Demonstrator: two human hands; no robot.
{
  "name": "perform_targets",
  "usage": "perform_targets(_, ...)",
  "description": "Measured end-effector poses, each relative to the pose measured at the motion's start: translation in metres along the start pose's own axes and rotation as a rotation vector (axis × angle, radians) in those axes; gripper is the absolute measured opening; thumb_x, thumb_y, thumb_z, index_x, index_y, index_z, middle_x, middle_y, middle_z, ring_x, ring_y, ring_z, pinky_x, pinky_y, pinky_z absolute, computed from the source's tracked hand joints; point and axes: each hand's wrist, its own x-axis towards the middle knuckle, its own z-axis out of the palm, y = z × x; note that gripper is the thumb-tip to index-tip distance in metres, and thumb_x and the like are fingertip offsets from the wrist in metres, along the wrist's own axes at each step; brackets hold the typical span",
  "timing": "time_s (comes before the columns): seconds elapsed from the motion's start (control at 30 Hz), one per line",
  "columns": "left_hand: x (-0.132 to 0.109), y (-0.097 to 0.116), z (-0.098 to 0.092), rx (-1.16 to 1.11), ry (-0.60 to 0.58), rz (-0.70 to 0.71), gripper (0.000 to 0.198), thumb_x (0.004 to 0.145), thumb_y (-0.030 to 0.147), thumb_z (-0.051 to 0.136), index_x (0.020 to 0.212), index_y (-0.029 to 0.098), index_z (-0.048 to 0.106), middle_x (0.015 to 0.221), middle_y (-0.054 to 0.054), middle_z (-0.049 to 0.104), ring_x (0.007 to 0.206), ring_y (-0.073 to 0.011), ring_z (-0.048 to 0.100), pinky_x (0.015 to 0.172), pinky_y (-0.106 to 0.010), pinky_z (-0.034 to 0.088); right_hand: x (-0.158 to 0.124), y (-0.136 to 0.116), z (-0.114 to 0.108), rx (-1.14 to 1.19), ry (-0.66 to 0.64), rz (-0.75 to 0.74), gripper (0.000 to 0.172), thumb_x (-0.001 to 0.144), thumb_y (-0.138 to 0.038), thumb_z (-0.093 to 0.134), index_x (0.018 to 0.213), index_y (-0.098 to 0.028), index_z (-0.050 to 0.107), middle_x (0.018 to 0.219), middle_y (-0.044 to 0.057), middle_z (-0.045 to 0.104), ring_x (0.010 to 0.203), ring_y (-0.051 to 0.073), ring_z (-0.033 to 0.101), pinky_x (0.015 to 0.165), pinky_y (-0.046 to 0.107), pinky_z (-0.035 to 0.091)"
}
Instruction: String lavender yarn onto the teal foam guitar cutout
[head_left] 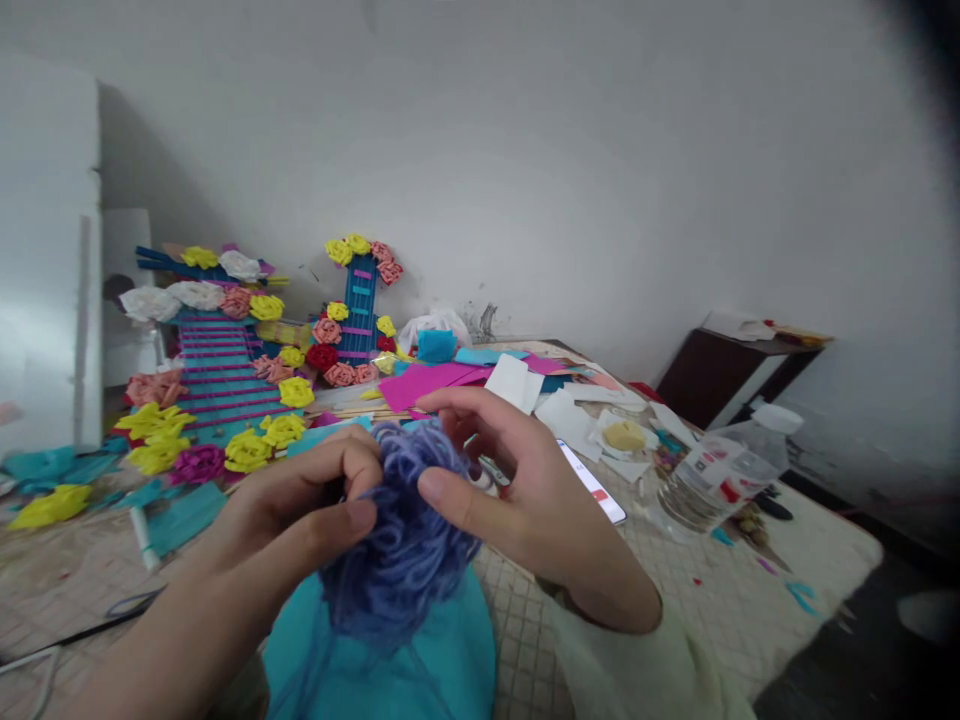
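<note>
A fluffy bundle of purple-blue yarn (409, 560) is held up in front of me, its loops hanging loose. My left hand (319, 500) pinches its left side between thumb and bent fingers. From the right, my right hand (517, 480) grips it, the thumb pressed on the yarn and the other fingers curved behind its upper edge. Below the yarn lies a round turquoise piece (469, 655), with loose strands trailing over it. Parts of the fingers are hidden behind the yarn.
Decorated blue panels with paper flowers (217, 370) stand at the back left. Magenta paper (420, 385), white scraps (514, 380) and a phone (592, 482) lie behind my hands. A clear plastic bottle (724, 475) leans at right. Scissors (135, 603) lie at left.
</note>
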Motion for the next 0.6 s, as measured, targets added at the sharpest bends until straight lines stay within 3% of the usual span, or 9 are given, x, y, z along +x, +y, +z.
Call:
perform_targets(0.1,0.0001,0.0006,-0.0015,0.012,-0.015,0.027,0.016,0.074,0.037,0.057,0.063,0.027,0.049,0.062,0.006,0.043,0.055,-0.0117,0.040,0.045,-0.019,0.035,0.0017,0.0012,0.0032,0.084,-0.057,0.045,0.035,0.075,-0.030,0.063,0.109,-0.025,0.054,0.083,-0.003,0.055,0.072,0.009,0.051,0.061,0.020,0.043)
perform_targets(0.2,0.0020,0.0045,0.0002,0.015,-0.026,0.020,0.017,0.074,0.040,0.057,0.064,0.027,0.051,0.066,0.005,0.047,0.062,-0.0132,0.044,0.052,-0.020,0.039,0.0007,0.0005,0.0070,0.127,-0.126,0.082,0.030,0.075,-0.034,0.063,0.102,-0.024,0.057,0.076,-0.004,0.056,0.068,0.008,0.050,0.060,0.021,0.042)
perform_targets(0.33,0.0022,0.0071,0.0007,-0.068,-0.003,-0.094,0.020,0.068,0.041,0.061,0.060,0.025,0.051,0.060,0.005,0.045,0.058,-0.0131,0.042,0.049,-0.020,0.037,-0.0011,0.0007,0.0099,0.192,-0.192,0.119,0.028,0.074,-0.025,0.064,0.101,-0.023,0.057,0.074,-0.004,0.055,0.066,0.008,0.050,0.058,0.019,0.042)
perform_targets(0.47,0.0011,0.0024,-0.0033,-0.244,0.058,-0.203,0.018,0.064,0.034,0.061,0.056,0.023,0.049,0.059,0.005,0.040,0.053,-0.0117,0.038,0.044,-0.020,0.035,0.0004,0.0024,0.0085,0.231,-0.113,0.113,0.027,0.071,-0.012,0.061,0.096,-0.022,0.059,0.067,-0.005,0.050,0.060,0.006,0.046,0.055,0.017,0.041)
perform_targets(0.6,0.0008,0.0021,-0.0068,-0.372,0.040,-0.235,0.014,0.065,0.029,0.059,0.057,0.023,0.049,0.058,0.005,0.037,0.049,-0.0108,0.035,0.040,-0.020,0.032,0.0017,0.0010,0.0043,0.227,-0.062,0.118,0.027,0.069,-0.009,0.059,0.093,-0.021,0.060,0.065,-0.005,0.049,0.055,0.006,0.043,0.051,0.017,0.039)
